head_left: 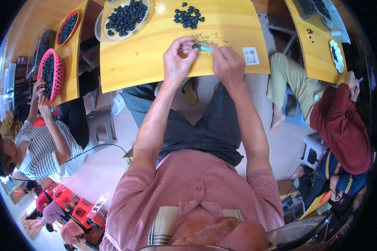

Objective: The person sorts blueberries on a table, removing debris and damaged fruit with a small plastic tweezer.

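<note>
Over the near part of the yellow wooden table [130, 62], my left hand [178, 62] pinches a small black round piece [195, 46] between thumb and fingertips. My right hand [229, 65] is closed around a small tool with a light-blue handle [205, 49]. The tool points left, close against the black piece; its tip is too small to make out. Brownish shavings [207, 38] lie scattered around and beyond my fingers. Farther back sits a loose cluster of similar black pieces [189, 19]. At the far left, a clear round tub [98, 28] holds many more.
A white printed label [250, 56] lies near the table's right edge. At the left table, a person in a striped shirt [50, 144] works by a pink basket [62, 77]. Someone in a dark-red top [341, 125] sits at the right table, near a white dish [339, 62].
</note>
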The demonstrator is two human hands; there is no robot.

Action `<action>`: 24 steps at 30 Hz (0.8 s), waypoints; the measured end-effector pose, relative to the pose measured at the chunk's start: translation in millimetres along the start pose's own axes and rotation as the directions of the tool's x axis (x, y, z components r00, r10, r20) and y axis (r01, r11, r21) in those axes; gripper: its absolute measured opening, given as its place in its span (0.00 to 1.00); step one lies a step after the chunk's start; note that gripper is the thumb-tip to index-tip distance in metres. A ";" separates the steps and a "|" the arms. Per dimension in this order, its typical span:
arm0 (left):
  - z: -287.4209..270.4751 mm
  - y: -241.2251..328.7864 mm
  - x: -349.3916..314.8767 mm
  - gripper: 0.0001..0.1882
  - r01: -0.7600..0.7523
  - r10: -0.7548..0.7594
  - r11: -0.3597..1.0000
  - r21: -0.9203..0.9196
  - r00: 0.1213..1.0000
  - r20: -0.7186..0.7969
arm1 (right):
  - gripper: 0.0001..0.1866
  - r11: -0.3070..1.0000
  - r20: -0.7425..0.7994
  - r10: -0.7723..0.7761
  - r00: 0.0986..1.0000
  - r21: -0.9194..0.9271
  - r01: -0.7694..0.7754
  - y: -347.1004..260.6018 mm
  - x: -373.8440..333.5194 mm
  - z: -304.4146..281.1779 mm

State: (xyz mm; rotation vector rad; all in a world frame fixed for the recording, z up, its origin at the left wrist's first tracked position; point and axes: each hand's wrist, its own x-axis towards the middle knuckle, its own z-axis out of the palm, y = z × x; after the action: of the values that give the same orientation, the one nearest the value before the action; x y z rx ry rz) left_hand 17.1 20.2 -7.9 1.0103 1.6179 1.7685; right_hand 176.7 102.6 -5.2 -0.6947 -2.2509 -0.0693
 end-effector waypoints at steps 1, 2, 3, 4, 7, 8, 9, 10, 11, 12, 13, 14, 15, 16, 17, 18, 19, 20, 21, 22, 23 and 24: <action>0.6 -0.3 -0.1 0.18 -0.001 0.001 1.000 -0.001 1.000 0.001 | 0.13 1.000 -0.002 -0.014 1.000 0.007 0.015 -0.3 0.7 -1.6; 1.2 -0.7 -0.4 0.18 -0.005 0.005 1.000 0.014 1.000 0.004 | 0.13 1.000 -0.003 -0.014 1.000 0.006 0.014 0.1 0.8 -1.5; 1.6 -1.3 -0.7 0.19 -0.009 0.009 1.000 0.030 1.000 0.008 | 0.13 0.999 -0.007 -0.027 1.000 0.023 0.028 0.9 0.7 -0.8; 1.6 -2.2 -0.6 0.19 -0.009 0.009 1.000 0.029 1.000 0.009 | 0.14 0.998 -0.011 -0.041 0.999 0.041 0.041 1.4 0.8 -0.6; 2.0 -3.3 0.4 0.18 -0.021 0.020 0.998 0.051 1.000 0.021 | 0.14 0.999 0.022 -0.040 0.999 0.034 0.039 2.0 0.7 -1.0; 2.4 -2.3 0.8 0.18 -0.015 0.014 0.998 0.060 1.000 0.022 | 0.14 0.999 0.022 -0.039 0.999 0.034 0.038 2.5 0.9 -0.6; 2.7 -1.2 1.4 0.18 -0.009 0.008 0.998 0.070 1.000 0.024 | 0.14 1.000 0.041 -0.014 0.999 0.019 0.013 3.1 1.6 0.1; 2.3 -1.3 1.1 0.18 -0.009 0.007 0.997 0.070 1.000 0.023 | 0.14 1.000 0.059 0.011 0.998 0.004 -0.012 2.9 1.8 0.6; 1.4 -0.9 1.4 0.18 -0.014 0.013 0.998 0.061 1.000 0.018 | 0.14 1.000 0.058 0.011 0.998 0.006 -0.011 2.2 2.9 1.6; 0.0 0.1 2.1 0.17 -0.022 0.021 0.998 0.054 1.000 0.012 | 0.14 1.000 0.068 0.027 0.997 0.007 -0.028 1.1 5.1 2.9; -2.0 -0.6 2.3 0.17 -0.028 0.027 0.998 0.057 1.000 0.006 | 0.13 0.999 0.074 0.040 0.996 0.011 -0.041 -0.3 8.4 4.7; -3.7 -0.9 1.9 0.16 -0.057 0.057 0.996 0.062 0.998 -0.007 | 0.13 0.999 0.066 0.033 0.997 0.017 -0.034 -0.4 9.0 5.7; -5.4 0.0 1.6 0.14 -0.088 0.089 0.994 0.068 0.996 -0.022 | 0.13 0.999 0.047 0.043 0.998 0.001 -0.043 0.8 6.1 5.6; -4.5 2.9 2.0 0.12 -0.150 0.153 0.979 0.137 0.988 -0.007 | 0.13 0.999 0.022 0.051 0.998 -0.015 -0.051 4.1 4.9 7.6; -7.0 6.9 0.4 0.10 -0.213 0.219 0.952 0.218 0.976 0.000 | 0.13 0.999 -0.001 0.033 0.999 0.010 -0.033 3.4 4.9 9.6; -6.2 7.6 0.7 0.09 -0.202 0.211 0.966 0.159 0.976 -0.043 | 0.13 0.999 0.003 0.049 0.999 -0.012 -0.049 3.2 2.5 8.4; -8.7 3.7 0.6 0.10 -0.159 0.167 0.982 0.101 0.983 -0.079 | 0.13 0.997 0.008 0.067 0.998 -0.039 -0.066 2.4 0.9 7.0; -14.9 8.1 2.4 0.09 -0.204 0.219 0.969 0.139 0.971 -0.098 | 0.13 0.998 -0.009 0.053 0.999 -0.025 -0.053 2.9 -1.0 6.6; -22.0 12.1 6.1 0.09 -0.247 0.269 0.953 0.177 0.956 -0.115 | 0.13 0.997 0.006 0.064 0.998 -0.030 -0.064 3.3 -2.4 7.1; -33.9 19.5 13.6 0.07 -0.285 0.324 0.925 0.251 0.937 -0.131 | 0.13 0.996 0.025 0.080 0.996 -0.042 -0.079 3.2 -2.4 5.8; -49.2 26.3 23.1 0.06 -0.316 0.374 0.894 0.318 0.917 -0.140 | 0.13 0.996 0.017 0.077 0.997 -0.043 -0.076 2.6 -1.4 3.7; -66.3 28.0 34.9 0.05 -0.344 0.413 0.878 0.332 0.896 -0.164 | 0.13 0.996 0.028 0.082 0.996 -0.046 -0.081 0.6 -0.1 2.2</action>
State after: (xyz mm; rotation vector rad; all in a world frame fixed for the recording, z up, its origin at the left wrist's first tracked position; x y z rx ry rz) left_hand -53.9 5.4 25.5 1.3856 1.9805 1.9980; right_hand 175.6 103.7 -6.9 -0.8154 -2.2526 -0.0700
